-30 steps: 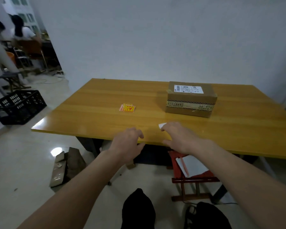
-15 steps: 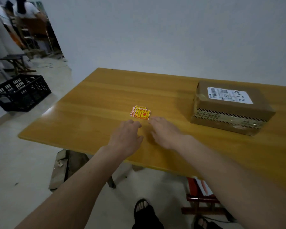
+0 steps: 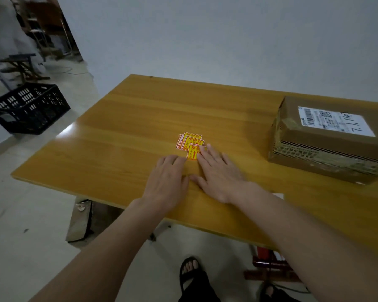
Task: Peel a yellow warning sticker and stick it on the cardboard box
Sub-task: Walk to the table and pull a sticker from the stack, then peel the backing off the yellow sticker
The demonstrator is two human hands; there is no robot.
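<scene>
**Both hands flat at the sticker pile, box off to the right**

A small fanned pile of yellow-and-red warning stickers (image 3: 191,143) lies near the middle of the glossy honey-coloured wooden table (image 3: 122,131). The right hand (image 3: 218,171) lies palm down with fingers spread and nothing gripped; its fingertips (image 3: 202,150) rest on the nearest sticker of the pile. The left hand (image 3: 166,182) is flat beside it, also holding nothing, its fingertips just short of the same sticker's lower edge; whether they touch it is hard to tell. The two thumbs nearly meet between the hands.

The brown cardboard box (image 3: 327,147), with a white shipping label (image 3: 336,120) on top and striped tape along its side, sits well apart to the right, reaching the frame's right edge. A broad strip of bare tabletop lies between pile and box, and more to the left of the pile up to the table's left edge. The hands sit close to the near edge. On the floor beyond the left corner stands a black slotted plastic crate (image 3: 28,110).
</scene>
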